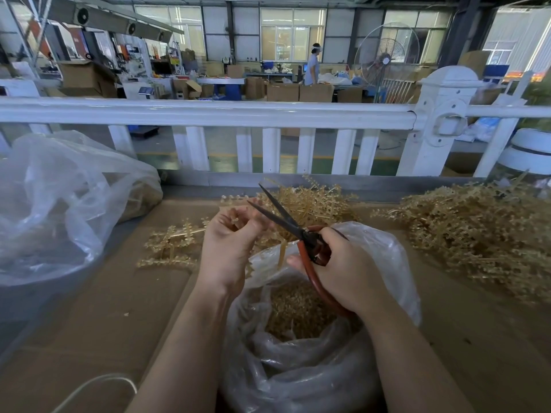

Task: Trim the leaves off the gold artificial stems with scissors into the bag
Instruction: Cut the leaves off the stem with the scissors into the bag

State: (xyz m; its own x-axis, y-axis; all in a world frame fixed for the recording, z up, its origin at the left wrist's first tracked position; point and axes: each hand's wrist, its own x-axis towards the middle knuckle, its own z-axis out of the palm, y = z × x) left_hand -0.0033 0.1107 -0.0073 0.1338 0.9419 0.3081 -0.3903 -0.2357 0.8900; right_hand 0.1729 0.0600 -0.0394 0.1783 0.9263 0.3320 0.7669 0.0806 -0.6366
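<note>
**Scissors open over the bag of gold trimmings**

At the table's left edge slumps a large clear plastic sack, crinkled and glossy, with tan material showing dimly through its far side. Just right of it, flat on the brown cardboard-like table, lies a gold stem frame: straight plastic ribs carrying rows of small beaded leaves.

The left hand is raised near the table's middle, fingers curled and pinching a short gold stem piece at the fingertips. The right hand grips the looped red handles of the scissors, whose dark, dull blades stand apart in a narrow V beside the pinched piece.

Under both hands, at the near edge, the bag of thin clear film gapes open, holding a heap of fine gold clippings. Behind the hands lies a tangled stem pile; a bigger bristly mound fills the right edge.

Beyond the far edge runs a white picket rail, then a workshop with cardboard boxes, a standing fan and tall windows.
</note>
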